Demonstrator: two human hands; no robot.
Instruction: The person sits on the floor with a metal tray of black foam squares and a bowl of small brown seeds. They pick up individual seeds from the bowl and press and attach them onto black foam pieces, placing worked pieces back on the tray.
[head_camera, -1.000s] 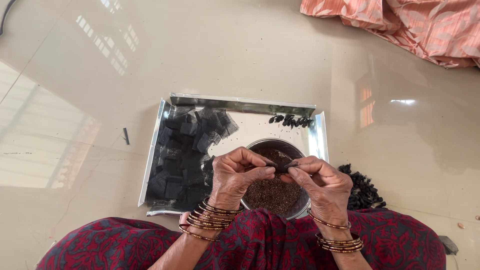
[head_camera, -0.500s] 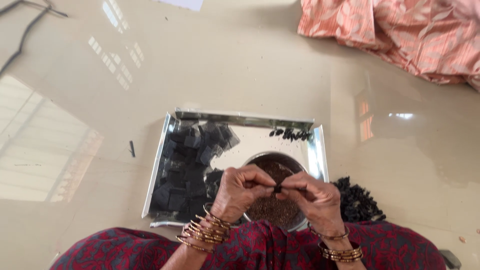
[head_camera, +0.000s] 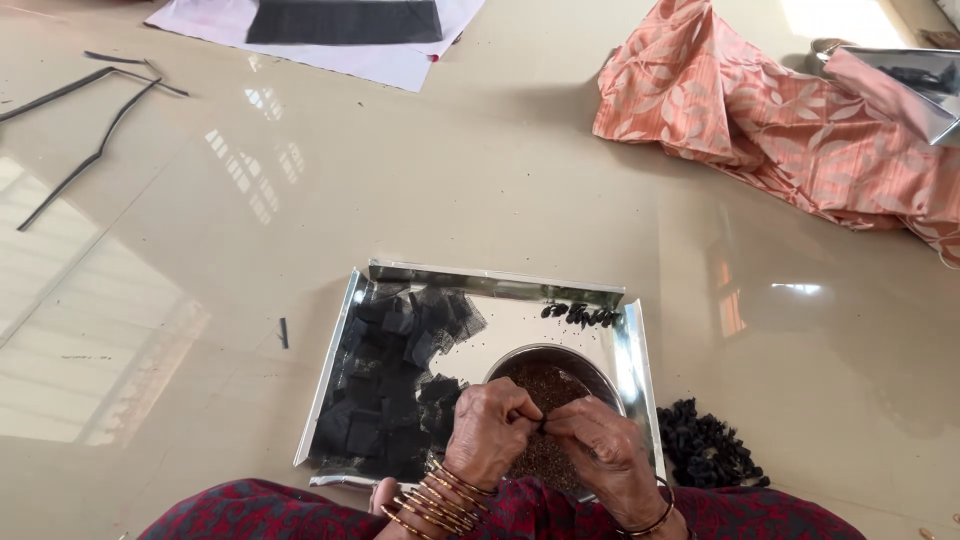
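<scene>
Hands (head_camera: 545, 440) pinched together — over bowl (head_camera: 600, 375)

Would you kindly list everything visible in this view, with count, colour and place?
Tray: one, shiny silver, on the floor before the person.
Net squares: many, black, on the tray's left half.
Bowl: one, metal, holding brown grains, on the tray's right.
Small dark pieces: a few, at the tray's far edge.
Dark heap: one, black, right of the tray.
Cloth: one, peach patterned, upper right.
Strips: several, dark, upper left.
Left hand, right hand: fingers pinched together over the bowl.
</scene>
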